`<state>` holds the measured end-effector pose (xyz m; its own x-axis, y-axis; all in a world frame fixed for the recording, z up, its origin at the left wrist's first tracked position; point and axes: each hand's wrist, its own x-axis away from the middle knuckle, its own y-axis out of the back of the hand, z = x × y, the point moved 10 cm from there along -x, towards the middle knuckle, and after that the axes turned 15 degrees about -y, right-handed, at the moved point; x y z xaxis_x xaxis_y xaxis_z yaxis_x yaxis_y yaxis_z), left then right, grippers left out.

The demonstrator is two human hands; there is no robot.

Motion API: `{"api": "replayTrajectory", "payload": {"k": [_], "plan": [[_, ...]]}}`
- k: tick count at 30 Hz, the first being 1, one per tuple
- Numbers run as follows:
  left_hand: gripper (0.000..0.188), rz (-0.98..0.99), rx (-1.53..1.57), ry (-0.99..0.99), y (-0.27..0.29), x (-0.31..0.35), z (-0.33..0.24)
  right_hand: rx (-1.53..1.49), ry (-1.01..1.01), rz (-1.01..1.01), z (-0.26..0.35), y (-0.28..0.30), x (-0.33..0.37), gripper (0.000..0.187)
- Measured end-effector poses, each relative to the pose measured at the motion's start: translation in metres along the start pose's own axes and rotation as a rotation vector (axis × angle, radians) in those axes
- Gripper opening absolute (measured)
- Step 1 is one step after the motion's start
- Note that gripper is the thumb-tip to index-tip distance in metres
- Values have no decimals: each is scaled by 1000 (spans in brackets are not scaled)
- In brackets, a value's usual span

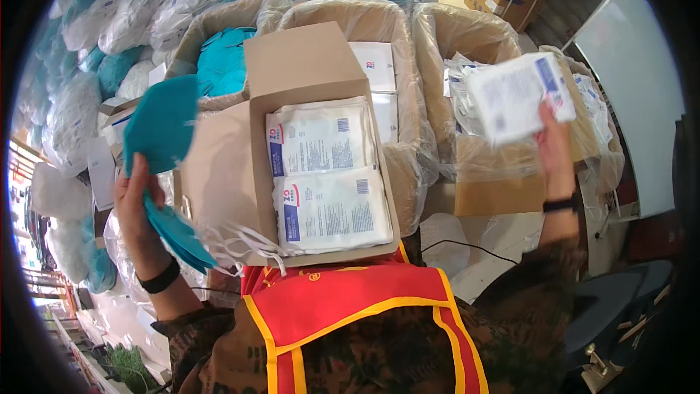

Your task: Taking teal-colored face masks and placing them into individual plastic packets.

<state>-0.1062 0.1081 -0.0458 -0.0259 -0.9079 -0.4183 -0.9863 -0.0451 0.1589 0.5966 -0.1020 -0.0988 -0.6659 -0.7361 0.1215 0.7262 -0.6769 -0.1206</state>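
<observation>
My left hand is closed on several teal folded pieces that look like face masks. They fan out above and below the fingers, and white ear loops hang toward the open box. My right hand grips a flat white printed packet with a blue band, held up at the right and slightly blurred. Between my hands stands an open cardboard box, flaps raised. Inside lie two stacks of white packets with blue and red printing.
Behind the box are plastic-lined cartons: one with teal pieces, another with white boxes, another with loose packets. Bulging clear bags pile up at the left. A pale panel leans at the right; a black cable runs below.
</observation>
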Motion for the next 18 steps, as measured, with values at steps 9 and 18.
{"api": "replayTrajectory", "payload": {"k": [9, 18], "plan": [[21, 692, 193, 202, -154, 102, 4, 735, -317, 440, -172, -52, 26, 19], [27, 590, -615, -445, -183, 56, -12, 1273, -210, 898, -242, -170, 278, 30]]}}
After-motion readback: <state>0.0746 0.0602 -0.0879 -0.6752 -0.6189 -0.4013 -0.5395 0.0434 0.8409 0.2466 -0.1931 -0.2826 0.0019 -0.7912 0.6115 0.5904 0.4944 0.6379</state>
